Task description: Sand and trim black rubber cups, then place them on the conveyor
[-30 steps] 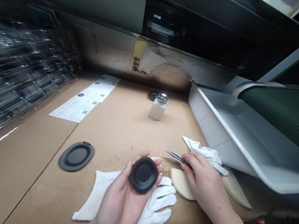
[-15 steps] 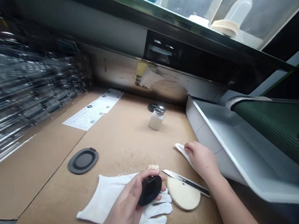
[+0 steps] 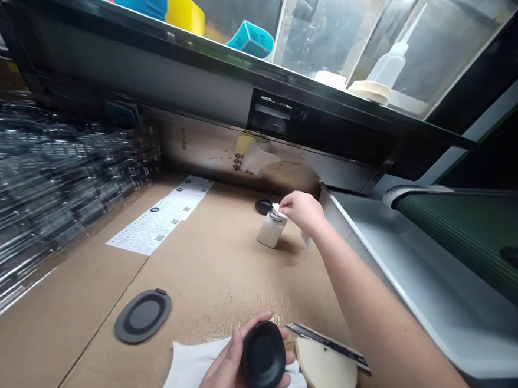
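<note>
Cardboard sheeting (image 3: 200, 272) covers the bench, with a shelf of coloured bins and a plastic squeeze bottle (image 3: 385, 67) above the far edge. Stacked clear plastic trays (image 3: 54, 203) rise along the left side; a white sheet-metal tray (image 3: 434, 289) and a green ribbed belt (image 3: 472, 244) run along the right.

Right hand (image 3: 302, 212) reaches to the far end of the bench, fingers bunched, pinching a white cloth (image 3: 304, 238) against the metal cap of a white dispenser bottle (image 3: 269, 231). Left hand (image 3: 224, 369) is near, fingers curled under a black rubber cup (image 3: 263, 358), hollow face turned up, thumb along its left edge. Its surface looks dry from here, though fine marks would be too small to see.

Other pieces lie as follows: a flat black oval pad (image 3: 143, 315) sits out at near left, and a dark disc (image 3: 263, 206) lies just behind the bottle. A white cotton glove (image 3: 191, 369) lies under the left hand. A snap-off utility knife (image 3: 328, 345) rests on a cream oval pad (image 3: 325, 370) near right, just beside the left hand. A printed sheet with QR codes (image 3: 154, 225) lies at far left.
</note>
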